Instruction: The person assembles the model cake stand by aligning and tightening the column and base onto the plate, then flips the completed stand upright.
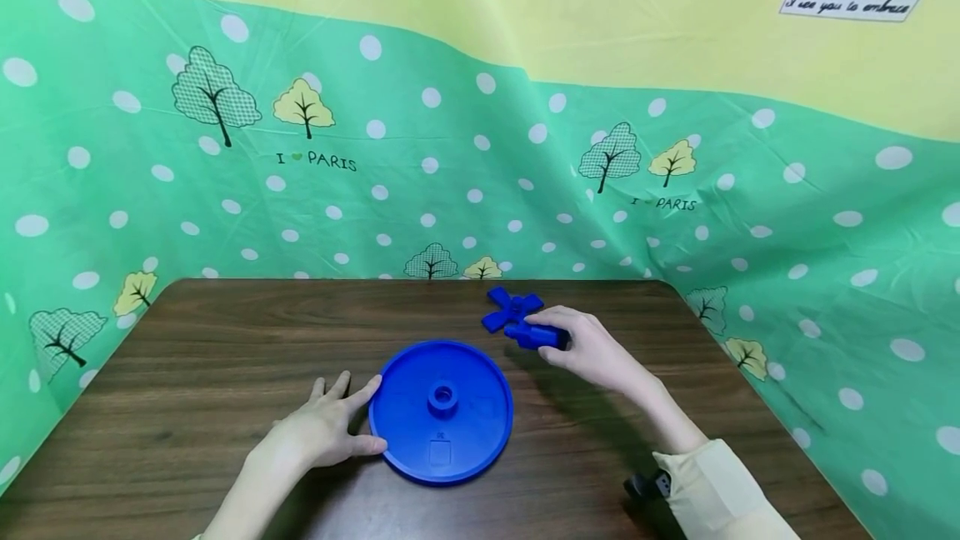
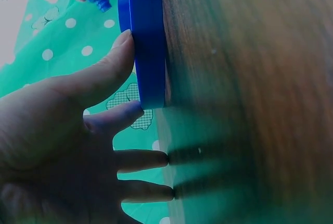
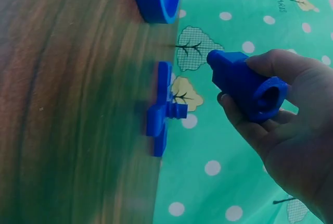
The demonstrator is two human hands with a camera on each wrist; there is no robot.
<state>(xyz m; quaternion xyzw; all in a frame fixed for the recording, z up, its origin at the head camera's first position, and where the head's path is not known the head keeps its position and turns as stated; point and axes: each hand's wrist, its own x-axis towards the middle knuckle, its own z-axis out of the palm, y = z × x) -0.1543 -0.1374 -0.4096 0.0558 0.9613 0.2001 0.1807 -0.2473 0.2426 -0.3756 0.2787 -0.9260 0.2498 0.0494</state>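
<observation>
A round blue plastic disc (image 1: 480, 427) with a raised rim and a hollow central post lies flat on the table. My left hand (image 1: 311, 432) is at its left edge, thumb and index fingertip touching the rim, the other fingers spread on the tabletop. My right hand (image 1: 592, 348) holds a blue hollow plastic piece (image 3: 239, 83) between thumb and fingers, above the table. This piece has a narrow knob at one end and a round opening at the other. Just beyond it, a blue four-armed cross piece (image 1: 498, 319) with a central peg lies on the table.
The brown wood-grain table (image 1: 225, 340) ends at a green and yellow printed cloth (image 1: 337, 98) hung behind and beside it. A small black object (image 1: 642, 487) sits by the right sleeve (image 1: 720, 486).
</observation>
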